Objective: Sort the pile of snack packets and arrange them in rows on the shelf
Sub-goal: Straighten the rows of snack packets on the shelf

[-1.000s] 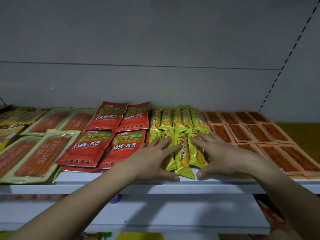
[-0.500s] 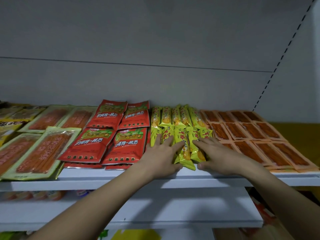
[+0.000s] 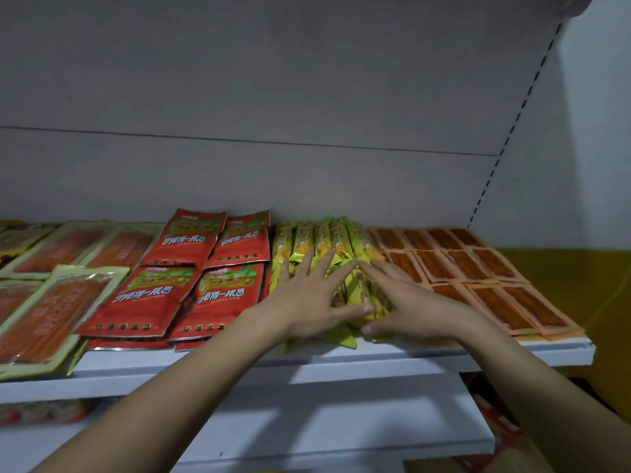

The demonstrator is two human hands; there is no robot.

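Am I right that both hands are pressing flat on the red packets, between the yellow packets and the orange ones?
Not quite. The head view shows the left hand and right hand flat on the yellow packets, which lie between the red packets and the orange packets.

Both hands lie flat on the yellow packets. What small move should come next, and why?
Probably slide the front yellow packets back a little with the left hand and right hand: one packet's corner juts toward the shelf edge, out of line with the red packets beside it.
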